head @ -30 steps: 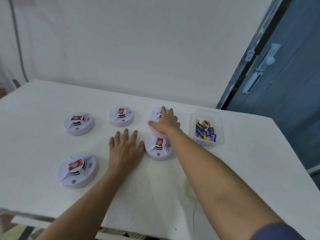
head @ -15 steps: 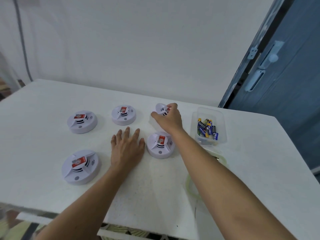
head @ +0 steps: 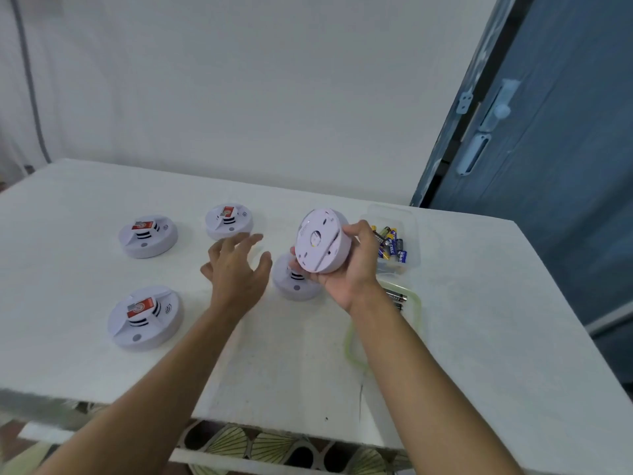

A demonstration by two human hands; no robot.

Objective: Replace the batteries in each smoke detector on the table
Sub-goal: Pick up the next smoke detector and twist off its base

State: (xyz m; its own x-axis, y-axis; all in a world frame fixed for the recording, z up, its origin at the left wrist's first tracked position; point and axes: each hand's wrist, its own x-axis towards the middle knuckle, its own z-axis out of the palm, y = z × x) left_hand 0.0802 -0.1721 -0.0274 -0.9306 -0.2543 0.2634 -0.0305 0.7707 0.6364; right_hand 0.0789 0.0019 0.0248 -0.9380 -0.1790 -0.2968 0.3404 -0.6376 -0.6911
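Here, the right hand [head: 356, 272] grips a detector [head: 320, 241] at centre frame, off the table [head: 479, 303], its back toward the camera. The left hand [head: 236, 272] hovers beside it, fingers spread, holding nothing. Batteries [head: 390, 243] lie in a tub [head: 413, 217] just right.

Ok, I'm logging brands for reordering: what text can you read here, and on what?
"CELL": on a blue battery in the clear tub; the start is unclear.
Red labels on the table's smoke detectors: too blurred.
Markings under the detector in the right hand: too blurred.
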